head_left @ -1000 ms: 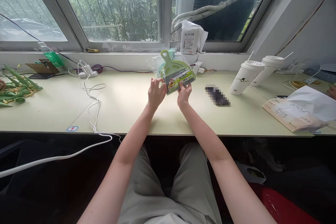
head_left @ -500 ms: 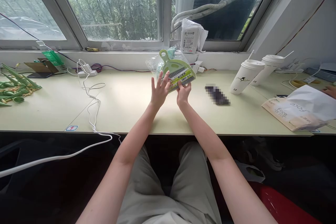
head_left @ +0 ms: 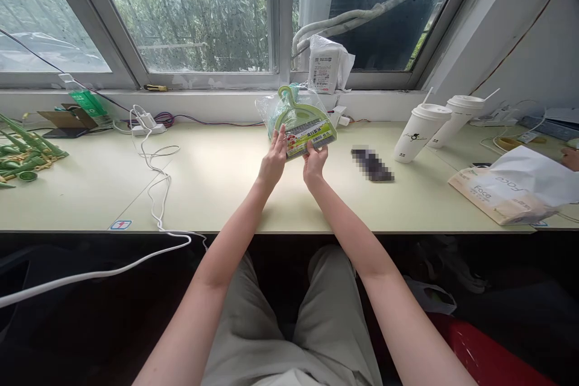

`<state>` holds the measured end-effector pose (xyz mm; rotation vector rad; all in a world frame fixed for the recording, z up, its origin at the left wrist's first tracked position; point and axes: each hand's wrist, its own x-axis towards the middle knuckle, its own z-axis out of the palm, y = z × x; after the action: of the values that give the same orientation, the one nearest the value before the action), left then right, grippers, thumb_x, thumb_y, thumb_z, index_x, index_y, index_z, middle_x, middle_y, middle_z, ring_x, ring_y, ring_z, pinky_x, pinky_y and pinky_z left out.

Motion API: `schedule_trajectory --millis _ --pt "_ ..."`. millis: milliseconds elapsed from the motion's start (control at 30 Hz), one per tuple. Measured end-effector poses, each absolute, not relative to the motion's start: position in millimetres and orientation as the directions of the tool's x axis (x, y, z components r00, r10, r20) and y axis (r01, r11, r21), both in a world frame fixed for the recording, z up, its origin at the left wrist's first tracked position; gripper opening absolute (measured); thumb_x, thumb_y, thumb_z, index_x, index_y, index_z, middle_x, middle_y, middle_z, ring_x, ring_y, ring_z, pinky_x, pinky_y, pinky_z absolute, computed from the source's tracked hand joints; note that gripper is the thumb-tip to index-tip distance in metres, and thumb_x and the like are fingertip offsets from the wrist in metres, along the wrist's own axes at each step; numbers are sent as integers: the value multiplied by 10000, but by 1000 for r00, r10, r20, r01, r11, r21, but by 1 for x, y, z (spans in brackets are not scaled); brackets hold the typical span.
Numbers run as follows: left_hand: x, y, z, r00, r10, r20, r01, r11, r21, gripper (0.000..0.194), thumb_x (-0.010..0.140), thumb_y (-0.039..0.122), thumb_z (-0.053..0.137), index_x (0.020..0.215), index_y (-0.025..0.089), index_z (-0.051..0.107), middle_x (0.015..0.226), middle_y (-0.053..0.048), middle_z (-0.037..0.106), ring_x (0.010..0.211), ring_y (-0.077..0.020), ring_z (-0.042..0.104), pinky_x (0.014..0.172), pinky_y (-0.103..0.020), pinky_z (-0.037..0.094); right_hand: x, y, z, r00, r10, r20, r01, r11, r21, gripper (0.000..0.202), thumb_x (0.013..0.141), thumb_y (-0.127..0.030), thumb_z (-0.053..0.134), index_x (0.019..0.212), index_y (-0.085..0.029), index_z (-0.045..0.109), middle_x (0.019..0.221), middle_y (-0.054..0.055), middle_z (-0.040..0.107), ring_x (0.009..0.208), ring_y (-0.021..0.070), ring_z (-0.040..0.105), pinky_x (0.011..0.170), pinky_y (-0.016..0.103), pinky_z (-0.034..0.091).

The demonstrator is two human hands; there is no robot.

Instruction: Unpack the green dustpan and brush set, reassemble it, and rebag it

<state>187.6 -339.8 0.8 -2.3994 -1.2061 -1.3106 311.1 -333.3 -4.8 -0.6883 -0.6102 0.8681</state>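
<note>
Currently the packaged dustpan set is held tilted up above the bench, toward its far edge near the middle, clear of the surface. Left hand lies flat with fingers together against the pack's left edge; right hand pinches the lower edge at the label.

Risks, judged:
- Clear film bag is slick and crinkly; the flat left hand gives little hold, so the pack could slide or swing out of the right pinch.
- Contents are rigid green plastic, fan-shaped with a looped handle; loose in the bag, they may shift and the film may tear.
- A drop would land on the smooth pale bench top, maybe onto the dark blurred object just to the right.

Further out: two white lidded paper cups with straws toward the far right edge, a swinging elbow could tip them. Soft white cable trails over the near edge on the left. Crumpled paper bag at the right end.
</note>
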Motion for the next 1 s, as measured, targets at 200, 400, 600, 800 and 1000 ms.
schedule_trajectory --millis 200,400,600,800,1000 --pt "188 -343 -6 344 525 779 631 -743 222 438 974 184 356 1344 181 589 1475 -127 520 1412 -254 441 1047 -387 523 314 -335 1 550 826 125 -510 450 -733 369 871 -281 629 1212 -239 492 1226 84 647 1086 176 671 928 400 586" --pt "189 -344 16 -263 645 717 195 -693 694 566 898 506 610 1399 278 474 1579 -93 380 1480 -246 329 1147 -450 396 320 -332 1 485 859 161 -544 441 -714 368 845 -259 646 1180 -253 495 1238 68 635 1087 162 669 945 373 580" --pt "195 -326 6 109 954 281 -372 -223 901 613 837 650 607 1240 188 607 1274 -136 667 1232 -311 610 1036 -462 501 311 -330 -4 382 887 260 -505 436 -745 471 820 -302 684 1236 -269 466 1182 70 659 1059 180 674 916 403 584" --pt "208 -325 -13 322 927 192 -246 -114 963 500 858 605 604 1202 244 637 1322 -107 649 1283 -321 572 1031 -483 477 320 -329 0 485 853 193 -513 456 -727 463 844 -298 646 1275 -261 479 1202 72 660 1047 185 683 959 416 572" --pt "196 -320 -4 75 925 373 -361 -323 875 528 780 453 727 1229 220 580 1254 -88 678 1222 -279 611 1045 -420 489 309 -332 -5 395 893 215 -494 404 -770 475 827 -266 650 1274 -263 489 1162 70 671 1062 177 672 929 387 580"
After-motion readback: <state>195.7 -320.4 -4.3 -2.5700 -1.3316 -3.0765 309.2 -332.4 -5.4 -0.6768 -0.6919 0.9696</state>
